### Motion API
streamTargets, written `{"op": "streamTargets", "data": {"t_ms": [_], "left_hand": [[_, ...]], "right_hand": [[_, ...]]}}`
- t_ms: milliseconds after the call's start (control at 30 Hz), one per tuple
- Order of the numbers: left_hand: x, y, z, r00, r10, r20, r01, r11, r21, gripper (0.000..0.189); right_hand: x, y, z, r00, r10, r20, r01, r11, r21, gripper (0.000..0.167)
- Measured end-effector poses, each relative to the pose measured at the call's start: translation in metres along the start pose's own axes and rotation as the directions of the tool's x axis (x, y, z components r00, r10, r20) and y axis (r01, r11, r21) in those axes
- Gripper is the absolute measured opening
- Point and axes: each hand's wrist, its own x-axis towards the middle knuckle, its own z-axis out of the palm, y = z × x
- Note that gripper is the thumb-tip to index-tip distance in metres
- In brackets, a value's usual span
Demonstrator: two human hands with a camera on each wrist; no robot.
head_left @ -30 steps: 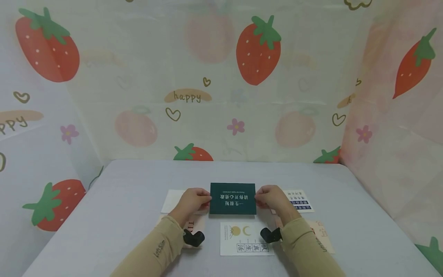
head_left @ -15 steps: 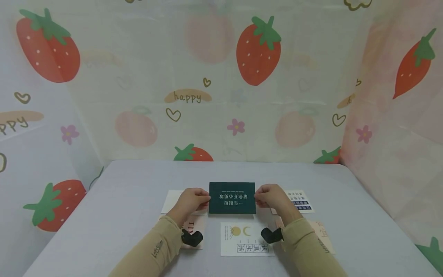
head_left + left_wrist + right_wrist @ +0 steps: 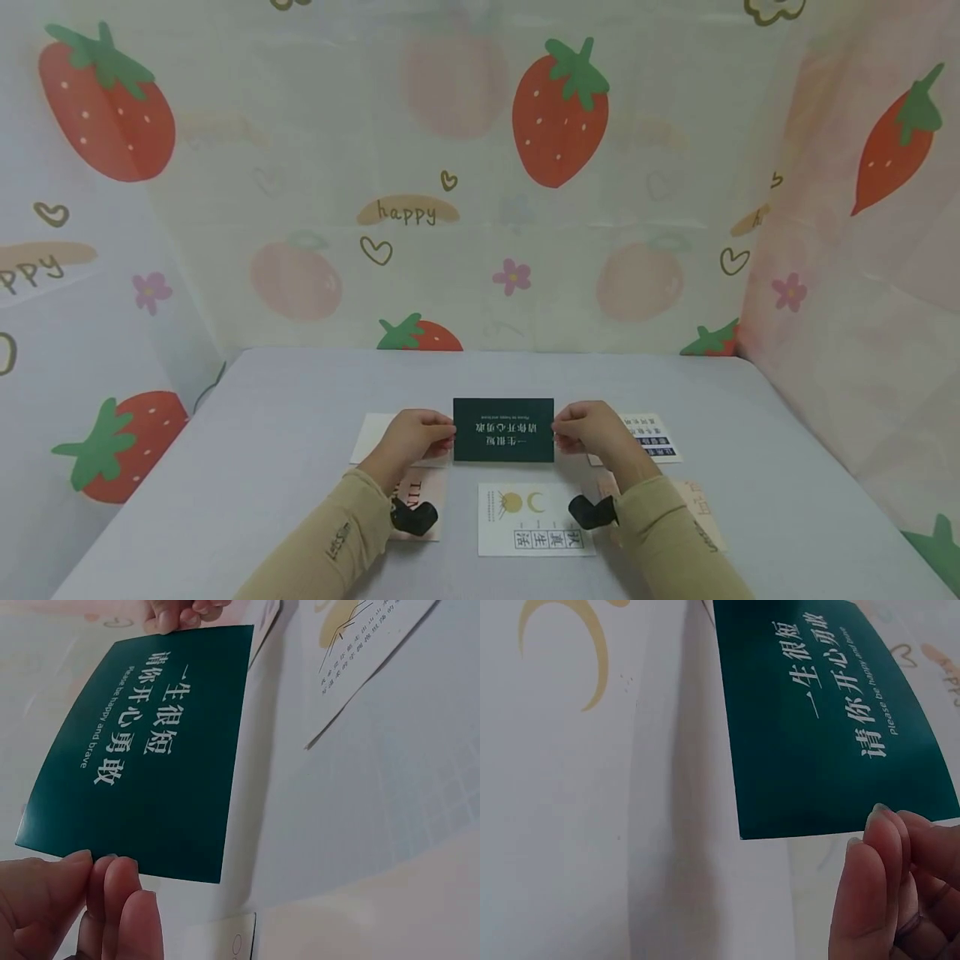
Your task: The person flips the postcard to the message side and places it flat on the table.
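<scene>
A dark green card [image 3: 503,452] with white Chinese characters is held up over the table, its print upside down in the head view. My left hand [image 3: 411,440] pinches its left edge between thumb and fingers. On the opposite edge, the right hand [image 3: 597,433] pinches it the same way. Both wrist views show the green card [image 3: 172,817] bowed slightly between the hands, with the English line "Please be happy and brave". Fingertips of the right hand [image 3: 885,885] sit at one short edge, close to a corner.
Below the green card lies a white card [image 3: 498,533] with a sun and moon print. Left are a plain white card [image 3: 369,435] and a pink card [image 3: 429,500], partly under the left arm. Right are a blue-striped card [image 3: 660,437] and a peach card [image 3: 701,508].
The green card looks slightly shorter from top to bottom in the head view, as if tipped a little flatter. Both hands keep their hold in nearly the same place.
</scene>
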Motion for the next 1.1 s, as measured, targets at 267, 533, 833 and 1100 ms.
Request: {"op": "streamTargets", "data": {"t_ms": [267, 533, 833, 1100], "left_hand": [[0.0017, -0.0008, 0.0008, 1.000, -0.005, 0.018, 0.006, 0.999, -0.034, 0.019], [0.0020, -0.0006, 0.0008, 1.000, -0.005, 0.015, 0.006, 0.997, -0.074, 0.027], [0.0033, -0.0021, -0.0001, 1.000, 0.000, 0.019, 0.001, 0.998, -0.063, 0.025], [0.0028, -0.0034, -0.0005, 1.000, 0.021, 0.023, -0.020, 0.999, -0.045, 0.022]], "right_hand": [[-0.0010, 0.0033, 0.0000, 0.999, -0.028, 0.024, 0.027, 0.999, 0.047, 0.005], [0.0016, 0.0070, -0.0005, 0.998, -0.053, 0.036, 0.052, 0.998, 0.043, 0.005], [0.0017, 0.0074, -0.0011, 0.996, -0.069, 0.052, 0.066, 0.996, 0.061, 0.005], [0.0043, 0.0094, -0.0044, 0.993, -0.088, 0.083, 0.083, 0.995, 0.063, 0.004]]}}
